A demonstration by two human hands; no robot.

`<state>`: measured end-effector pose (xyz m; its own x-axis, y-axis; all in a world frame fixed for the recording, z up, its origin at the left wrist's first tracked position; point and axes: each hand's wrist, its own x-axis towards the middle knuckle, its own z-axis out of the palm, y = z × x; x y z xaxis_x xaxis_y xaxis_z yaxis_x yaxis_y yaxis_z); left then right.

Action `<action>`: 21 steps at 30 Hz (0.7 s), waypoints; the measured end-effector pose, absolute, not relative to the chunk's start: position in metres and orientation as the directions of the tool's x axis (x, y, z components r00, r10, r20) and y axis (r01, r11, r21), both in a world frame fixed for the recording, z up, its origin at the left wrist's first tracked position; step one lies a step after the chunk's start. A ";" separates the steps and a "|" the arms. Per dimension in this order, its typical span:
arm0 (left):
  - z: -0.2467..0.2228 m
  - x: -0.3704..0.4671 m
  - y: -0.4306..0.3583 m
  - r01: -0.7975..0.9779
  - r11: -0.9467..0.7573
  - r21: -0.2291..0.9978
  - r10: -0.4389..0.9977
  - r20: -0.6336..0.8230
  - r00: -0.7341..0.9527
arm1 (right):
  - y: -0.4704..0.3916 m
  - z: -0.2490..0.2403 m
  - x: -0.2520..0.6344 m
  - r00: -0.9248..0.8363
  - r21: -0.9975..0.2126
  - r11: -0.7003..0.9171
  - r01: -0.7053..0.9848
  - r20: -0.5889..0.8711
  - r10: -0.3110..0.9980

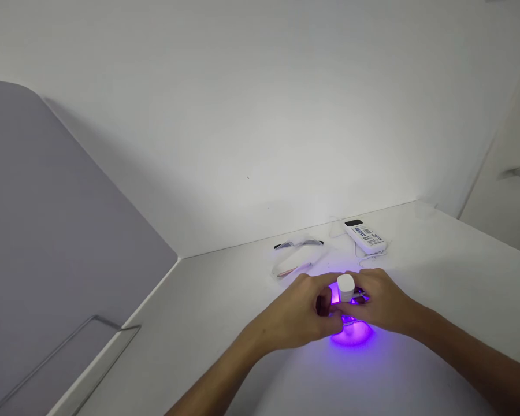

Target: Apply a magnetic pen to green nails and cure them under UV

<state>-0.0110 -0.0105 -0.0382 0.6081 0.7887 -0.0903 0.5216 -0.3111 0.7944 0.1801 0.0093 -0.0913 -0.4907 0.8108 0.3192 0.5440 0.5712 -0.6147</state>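
A small white lamp (345,284) with a rounded square head stands low over the table and casts a bright purple light. My left hand (309,309) closes round its left side, with the fingertips partly hidden behind and under the head. From the right, my right hand (379,300) pinches at the lamp, its thumb reaching across the front below the head. Between the hands, the lower part of the lamp is mostly hidden by fingers and glare. A purple glow (353,335) spreads on the tabletop beneath.
Beyond my hands, a clear plastic packet (292,267) lies near dark-tipped strips (299,244). A white printed device with a dark screen (366,237) rests on a thin cable near the wall. A bent metal rod (69,341) and grey panel (56,231) border the left.
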 end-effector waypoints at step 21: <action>-0.038 -0.011 -0.010 0.501 -0.333 0.799 0.781 -0.064 0.621 | 0.009 -0.093 0.180 -0.490 -0.652 0.542 0.530 0.286 0.823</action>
